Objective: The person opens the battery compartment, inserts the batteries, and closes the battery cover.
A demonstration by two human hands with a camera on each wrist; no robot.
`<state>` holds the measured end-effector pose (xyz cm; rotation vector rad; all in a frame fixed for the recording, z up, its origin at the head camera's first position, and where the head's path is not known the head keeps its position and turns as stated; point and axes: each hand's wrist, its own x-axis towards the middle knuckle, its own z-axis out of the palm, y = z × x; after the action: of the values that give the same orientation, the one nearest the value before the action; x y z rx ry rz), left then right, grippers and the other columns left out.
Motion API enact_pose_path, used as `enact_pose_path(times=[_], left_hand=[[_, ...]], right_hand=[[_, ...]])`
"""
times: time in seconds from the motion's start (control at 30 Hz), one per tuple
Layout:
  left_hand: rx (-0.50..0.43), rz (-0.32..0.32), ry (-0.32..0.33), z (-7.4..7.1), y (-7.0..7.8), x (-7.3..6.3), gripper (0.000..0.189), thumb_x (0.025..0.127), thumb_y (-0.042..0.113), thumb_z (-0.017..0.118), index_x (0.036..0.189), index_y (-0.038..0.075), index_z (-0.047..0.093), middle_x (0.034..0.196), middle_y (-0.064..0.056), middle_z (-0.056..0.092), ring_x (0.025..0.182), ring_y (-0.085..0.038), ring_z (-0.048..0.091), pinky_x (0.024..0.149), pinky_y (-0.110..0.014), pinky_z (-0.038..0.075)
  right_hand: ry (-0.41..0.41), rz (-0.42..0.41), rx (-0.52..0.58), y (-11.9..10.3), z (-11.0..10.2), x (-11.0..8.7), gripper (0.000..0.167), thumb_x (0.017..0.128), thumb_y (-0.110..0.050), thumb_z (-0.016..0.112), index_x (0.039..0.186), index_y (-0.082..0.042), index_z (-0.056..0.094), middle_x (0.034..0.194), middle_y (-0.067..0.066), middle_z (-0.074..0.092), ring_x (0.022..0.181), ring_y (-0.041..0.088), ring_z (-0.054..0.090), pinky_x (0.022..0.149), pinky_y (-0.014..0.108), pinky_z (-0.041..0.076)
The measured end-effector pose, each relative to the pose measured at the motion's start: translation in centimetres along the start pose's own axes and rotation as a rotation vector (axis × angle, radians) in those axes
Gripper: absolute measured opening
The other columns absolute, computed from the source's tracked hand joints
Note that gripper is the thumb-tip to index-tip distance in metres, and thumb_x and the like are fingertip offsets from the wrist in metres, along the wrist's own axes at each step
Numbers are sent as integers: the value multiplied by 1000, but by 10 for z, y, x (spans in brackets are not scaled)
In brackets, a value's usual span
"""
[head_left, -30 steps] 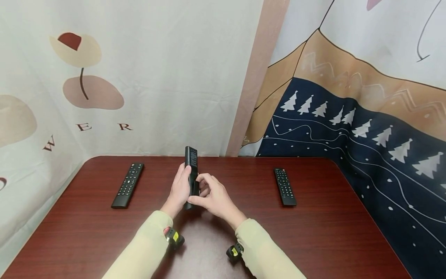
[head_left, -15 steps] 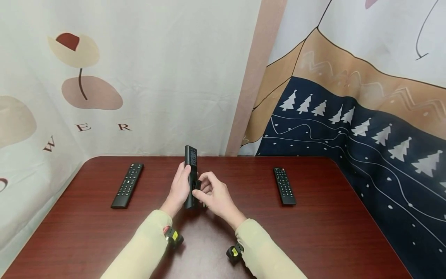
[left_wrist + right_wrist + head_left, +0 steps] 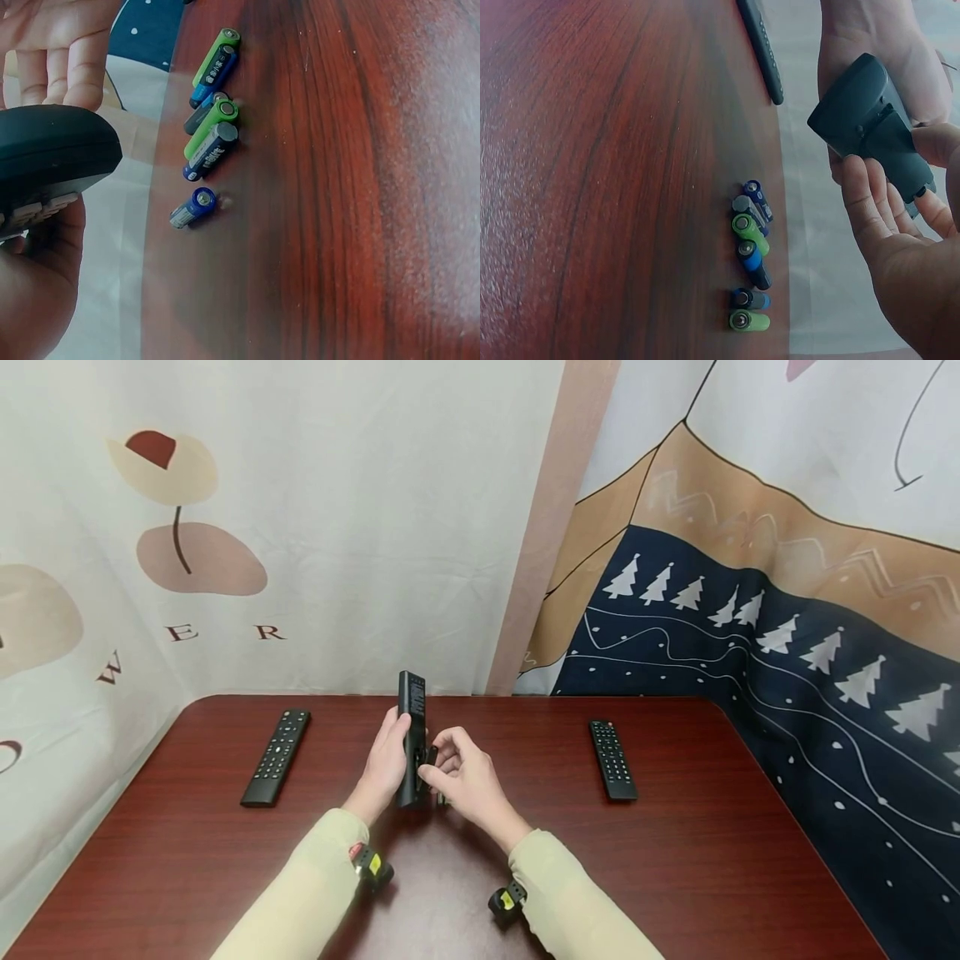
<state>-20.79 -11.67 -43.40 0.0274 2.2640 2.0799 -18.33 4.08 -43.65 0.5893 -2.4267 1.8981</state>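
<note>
My left hand (image 3: 383, 764) grips a black remote control (image 3: 412, 695), tilted up with its back turned toward the right. The thumb and fingers of my right hand (image 3: 468, 781) pinch the remote's battery cover (image 3: 897, 154), which stands at an angle off the back in the right wrist view. The battery compartment itself is mostly hidden behind the cover and fingers. Below the hands, several green and blue batteries (image 3: 212, 150) lie in a loose row on the table; my right hand hides most of them in the head view.
One black remote (image 3: 276, 760) lies face up at the left of the brown table (image 3: 172, 860), and another remote (image 3: 613, 762) at the right. Printed curtains (image 3: 375, 527) hang along the table's far edge and sides.
The battery cover has swung away from the remote's back toward the right, pinched in my right hand, which has shifted slightly right. My left hand and the remote stay nearly still.
</note>
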Motion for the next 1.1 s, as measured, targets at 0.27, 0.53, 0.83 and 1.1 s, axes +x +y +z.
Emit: enact_pose_path(times=[0.27, 0.53, 0.83, 1.1], left_hand=[[-24, -11, 3, -2, -1, 1, 48, 114, 33, 19, 155, 11, 29, 131, -24, 46, 96, -24, 50, 81, -35, 46], [-41, -37, 7, -6, 1, 0, 48, 114, 33, 19, 156, 14, 29, 130, -23, 47, 93, -21, 51, 78, -35, 47], [-56, -42, 11, -10, 0, 0, 48, 114, 33, 18, 157, 14, 28, 130, -21, 48, 90, -18, 52, 77, -33, 48], [-32, -47, 8, -11, -1, 0, 49, 114, 33, 19, 159, 15, 26, 135, -23, 48, 94, -20, 52, 79, -34, 47]], right_hand=[[15, 5, -12, 0, -5, 0, 27, 89, -4, 72, 111, -5, 55, 88, 9, 60, 68, 15, 66, 60, 25, 57], [8, 8, -30, 5, -11, -1, 28, 90, -4, 72, 112, -5, 55, 88, 7, 60, 69, 13, 65, 59, 25, 57], [24, 4, -73, 11, -20, -3, 29, 88, -4, 74, 112, -5, 56, 88, 8, 62, 69, 10, 65, 59, 25, 57], [26, 24, -103, 14, -31, -6, 28, 90, -5, 74, 112, -6, 56, 89, 8, 61, 72, 12, 64, 59, 25, 57]])
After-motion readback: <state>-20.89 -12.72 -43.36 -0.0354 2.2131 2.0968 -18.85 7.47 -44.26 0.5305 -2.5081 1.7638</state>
